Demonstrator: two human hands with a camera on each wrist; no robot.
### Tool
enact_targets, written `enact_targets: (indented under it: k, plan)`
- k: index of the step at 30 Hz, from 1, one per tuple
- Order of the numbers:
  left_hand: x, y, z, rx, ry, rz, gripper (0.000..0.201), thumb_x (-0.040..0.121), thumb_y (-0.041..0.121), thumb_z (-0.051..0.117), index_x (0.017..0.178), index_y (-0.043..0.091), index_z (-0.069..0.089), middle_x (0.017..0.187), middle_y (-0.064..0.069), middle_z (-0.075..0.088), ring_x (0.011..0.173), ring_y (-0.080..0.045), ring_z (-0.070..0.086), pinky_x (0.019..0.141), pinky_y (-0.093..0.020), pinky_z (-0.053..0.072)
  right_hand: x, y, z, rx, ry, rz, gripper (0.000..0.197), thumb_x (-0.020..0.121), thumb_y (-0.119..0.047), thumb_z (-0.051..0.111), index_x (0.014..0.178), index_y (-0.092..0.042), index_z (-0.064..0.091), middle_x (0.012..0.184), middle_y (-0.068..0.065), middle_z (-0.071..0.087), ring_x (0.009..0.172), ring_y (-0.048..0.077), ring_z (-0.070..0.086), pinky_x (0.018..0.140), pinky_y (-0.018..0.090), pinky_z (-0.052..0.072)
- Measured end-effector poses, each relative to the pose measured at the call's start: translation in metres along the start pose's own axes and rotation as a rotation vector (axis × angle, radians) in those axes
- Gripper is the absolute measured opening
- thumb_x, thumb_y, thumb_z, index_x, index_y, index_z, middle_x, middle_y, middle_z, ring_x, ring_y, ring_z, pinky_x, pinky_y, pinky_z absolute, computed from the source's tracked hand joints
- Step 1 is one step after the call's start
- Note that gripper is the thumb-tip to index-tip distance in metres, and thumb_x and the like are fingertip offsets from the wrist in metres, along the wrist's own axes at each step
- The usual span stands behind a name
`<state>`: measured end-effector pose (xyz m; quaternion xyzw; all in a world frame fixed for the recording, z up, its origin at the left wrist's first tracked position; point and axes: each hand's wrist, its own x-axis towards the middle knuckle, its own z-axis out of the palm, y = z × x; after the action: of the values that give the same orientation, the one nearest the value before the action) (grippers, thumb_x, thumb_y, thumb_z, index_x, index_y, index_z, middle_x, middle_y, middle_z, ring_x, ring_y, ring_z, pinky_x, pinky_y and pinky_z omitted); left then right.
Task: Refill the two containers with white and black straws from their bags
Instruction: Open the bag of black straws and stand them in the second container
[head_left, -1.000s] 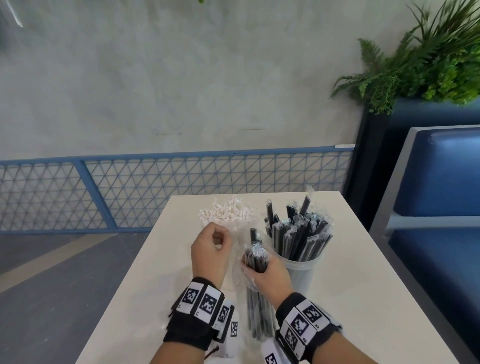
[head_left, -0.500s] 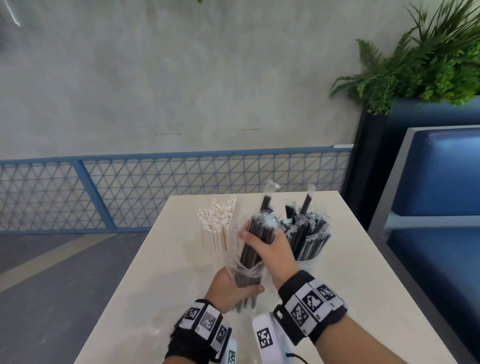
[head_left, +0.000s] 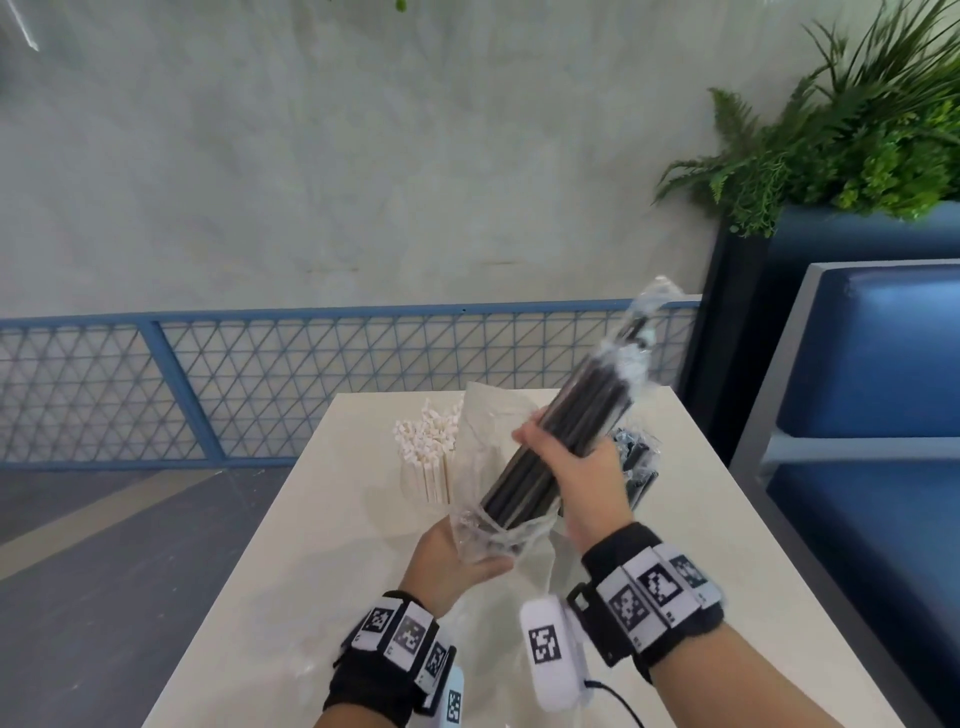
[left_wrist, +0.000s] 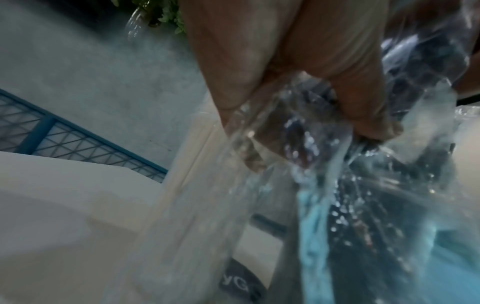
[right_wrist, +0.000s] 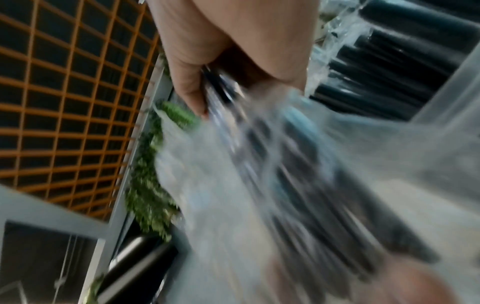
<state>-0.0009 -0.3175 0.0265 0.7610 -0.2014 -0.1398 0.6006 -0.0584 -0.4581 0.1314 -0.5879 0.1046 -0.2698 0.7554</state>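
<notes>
The black straws (head_left: 561, 447) are in a bunch, tilted up and to the right, above the white table (head_left: 701, 519). The right hand (head_left: 576, 467) has its fingers wrapped around the middle of the bunch. Each straw has a thin clear wrapper, and the wrapper ends stick out at the top of the bunch. The left hand (head_left: 452, 561) is lower, nearer the person, and squeezes the bottom of the clear plastic bag (head_left: 488, 530). The low ends of the black straws are still inside the bag's mouth. In the left wrist view the fingers (left_wrist: 358, 92) pinch the crinkly plastic.

Just behind the right hand, a container (head_left: 636, 467) on the table holds more black straws; the hand hides most of it. To the left of the bag, on the table, white straws (head_left: 428, 452) stand upright in a bunch. Their container is hard to make out.
</notes>
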Motion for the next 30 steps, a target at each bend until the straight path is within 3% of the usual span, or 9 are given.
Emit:
enact_targets:
  k: [2, 4, 6, 9, 14, 18, 23, 28, 30]
  plan:
    - [0.000, -0.008, -0.002, -0.003, 0.062, -0.082, 0.028, 0.065, 0.009, 0.083, 0.083, 0.021, 0.065, 0.085, 0.000, 0.070, 0.086, -0.020, 0.067, 0.084, -0.034, 0.054, 0.010, -0.017, -0.008, 0.087, 0.085, -0.028, 0.004, 0.081, -0.006, 0.066, 0.084, -0.008, 0.064, 0.083, 0.011, 0.065, 0.078, 0.020, 0.063, 0.077, 0.036, 0.054]
    - [-0.001, -0.014, -0.001, -0.056, 0.115, -0.149, 0.025, 0.069, 0.000, 0.078, 0.080, 0.017, 0.065, 0.081, -0.001, 0.068, 0.083, -0.021, 0.065, 0.081, -0.032, 0.053, 0.020, -0.029, -0.016, 0.093, 0.140, -0.069, 0.008, 0.082, -0.006, 0.064, 0.089, -0.003, 0.063, 0.084, 0.013, 0.064, 0.077, 0.021, 0.062, 0.078, 0.039, 0.054]
    - [-0.001, -0.020, -0.003, -0.031, 0.147, -0.141, 0.021, 0.070, -0.001, 0.077, 0.079, 0.015, 0.066, 0.079, 0.000, 0.069, 0.079, -0.018, 0.065, 0.075, -0.022, 0.053, 0.027, -0.036, -0.022, 0.043, 0.196, -0.108, 0.017, 0.081, -0.008, 0.066, 0.094, 0.002, 0.062, 0.088, 0.018, 0.065, 0.080, 0.024, 0.062, 0.083, 0.043, 0.053]
    - [-0.003, -0.022, -0.006, -0.020, 0.157, -0.106, 0.017, 0.071, -0.004, 0.075, 0.079, 0.008, 0.066, 0.072, 0.000, 0.068, 0.069, -0.012, 0.064, 0.060, -0.009, 0.048, 0.031, -0.043, -0.028, 0.001, 0.275, -0.168, 0.024, 0.080, -0.008, 0.067, 0.100, 0.005, 0.061, 0.090, 0.016, 0.066, 0.080, 0.020, 0.064, 0.082, 0.037, 0.055]
    - [-0.005, -0.022, -0.023, -0.075, 0.217, -0.071, 0.015, 0.071, -0.005, 0.075, 0.073, 0.008, 0.067, 0.065, -0.003, 0.068, 0.067, -0.021, 0.065, 0.071, -0.029, 0.051, 0.036, -0.039, -0.032, -0.172, 0.328, -0.249, 0.028, 0.079, -0.013, 0.070, 0.103, -0.002, 0.061, 0.085, 0.000, 0.066, 0.077, 0.012, 0.064, 0.073, 0.026, 0.054]
    - [-0.008, -0.009, -0.025, -0.275, 0.253, 0.004, 0.017, 0.072, -0.013, 0.069, 0.073, 0.002, 0.063, 0.061, -0.004, 0.067, 0.060, -0.019, 0.065, 0.066, -0.028, 0.053, 0.028, -0.010, -0.025, -0.393, 0.238, -0.187, 0.025, 0.081, -0.021, 0.069, 0.100, -0.006, 0.062, 0.083, 0.000, 0.064, 0.075, 0.013, 0.061, 0.065, 0.019, 0.048]
    - [-0.010, 0.003, -0.018, -0.396, 0.258, 0.084, 0.016, 0.073, -0.015, 0.067, 0.075, 0.000, 0.062, 0.065, -0.007, 0.068, 0.063, -0.019, 0.065, 0.067, -0.028, 0.057, 0.021, 0.028, -0.020, -0.543, 0.090, -0.013, 0.026, 0.083, -0.019, 0.067, 0.105, -0.007, 0.058, 0.086, -0.001, 0.058, 0.079, 0.014, 0.053, 0.073, 0.022, 0.042]
    - [-0.012, 0.005, -0.016, -0.413, 0.306, 0.088, 0.016, 0.074, -0.015, 0.066, 0.075, 0.000, 0.062, 0.067, -0.010, 0.066, 0.062, -0.019, 0.065, 0.065, -0.026, 0.057, 0.027, 0.049, -0.026, -0.618, 0.019, 0.158, 0.035, 0.083, -0.013, 0.067, 0.114, -0.001, 0.057, 0.094, 0.012, 0.064, 0.075, 0.017, 0.055, 0.054, 0.011, 0.041]
    - [-0.014, 0.005, -0.016, -0.415, 0.319, 0.094, 0.016, 0.074, -0.014, 0.066, 0.075, 0.001, 0.061, 0.067, -0.010, 0.066, 0.062, -0.019, 0.066, 0.064, -0.025, 0.056, 0.030, 0.049, -0.026, -0.687, 0.008, 0.180, 0.040, 0.081, -0.017, 0.069, 0.116, -0.002, 0.056, 0.101, 0.013, 0.066, 0.084, 0.021, 0.060, 0.066, 0.017, 0.045]
